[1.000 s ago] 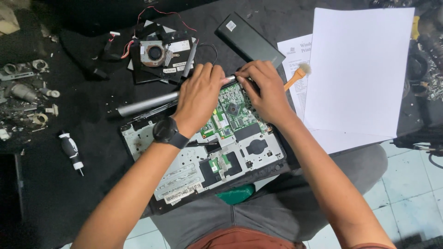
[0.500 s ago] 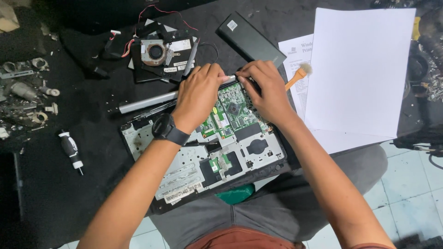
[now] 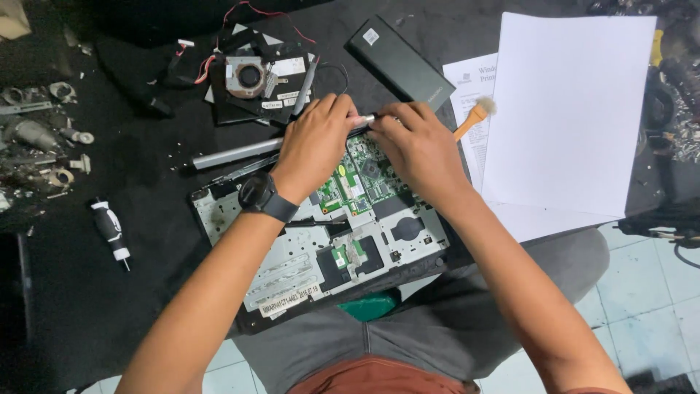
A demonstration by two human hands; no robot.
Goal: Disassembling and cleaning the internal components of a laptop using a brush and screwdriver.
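An opened laptop base (image 3: 292, 281) lies on the black work surface with its green circuit board (image 3: 355, 181) exposed. Both hands rest at the base's far edge. My left hand (image 3: 313, 142), with a black watch (image 3: 261, 197) on the wrist, curls its fingers over a silver hinge strip (image 3: 233, 153) that runs along that edge. My right hand (image 3: 415, 149) pinches the same strip from the right, a short silver piece of it showing between the two hands. The fingertips hide the contact itself.
A removed fan assembly with red wires (image 3: 251, 76) and a black flat battery pack (image 3: 397, 62) lie beyond the laptop. A small brush (image 3: 475, 115) and white paper sheets (image 3: 569, 109) sit to the right. Loose metal parts (image 3: 44, 138) and a small black-and-white tool (image 3: 111, 230) lie at the left.
Both hands stay at the laptop's far edge with only slight finger shifts; nothing else has moved.
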